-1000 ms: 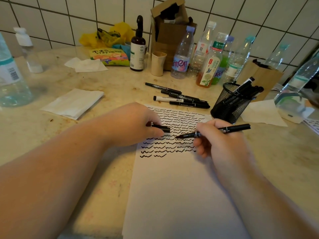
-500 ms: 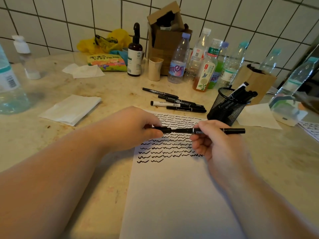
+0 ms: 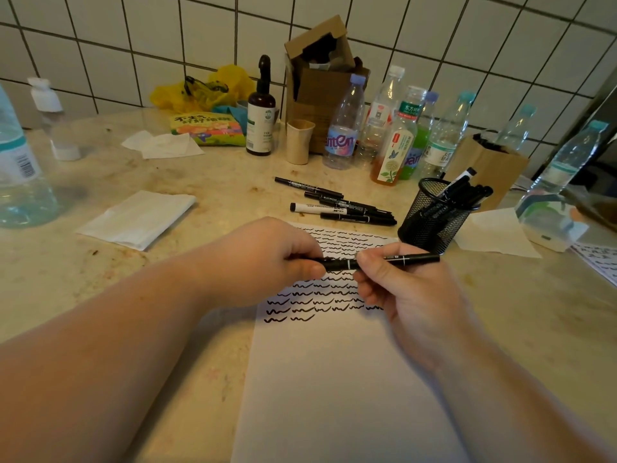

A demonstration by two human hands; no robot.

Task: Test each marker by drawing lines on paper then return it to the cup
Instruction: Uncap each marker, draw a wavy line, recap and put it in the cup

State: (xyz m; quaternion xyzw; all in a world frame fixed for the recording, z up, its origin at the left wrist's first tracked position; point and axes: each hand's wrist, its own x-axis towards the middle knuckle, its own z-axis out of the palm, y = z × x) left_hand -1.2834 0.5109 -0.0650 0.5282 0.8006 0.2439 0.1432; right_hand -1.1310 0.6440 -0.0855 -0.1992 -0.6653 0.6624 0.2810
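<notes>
A black marker [image 3: 410,259] lies level between both hands above the white paper [image 3: 334,379], whose upper part carries rows of wavy black lines. My left hand [image 3: 267,259] pinches the marker's cap end. My right hand [image 3: 404,289] grips the barrel, and the far end sticks out to the right. A black mesh cup [image 3: 430,222] with several markers in it stands just right of the paper's top. Several more markers [image 3: 340,207] lie loose on the counter behind the paper.
Plastic bottles [image 3: 344,128] and a cardboard box [image 3: 320,81] crowd the tiled back wall. A folded tissue [image 3: 137,218] lies to the left and a large water bottle [image 3: 16,168] at the far left. Another tissue [image 3: 494,235] and a second marked sheet [image 3: 597,259] lie to the right.
The cap in my left hand and the marker in my right have come together. The marker rose from slanting onto the paper to lying level, capped, between both hands.
</notes>
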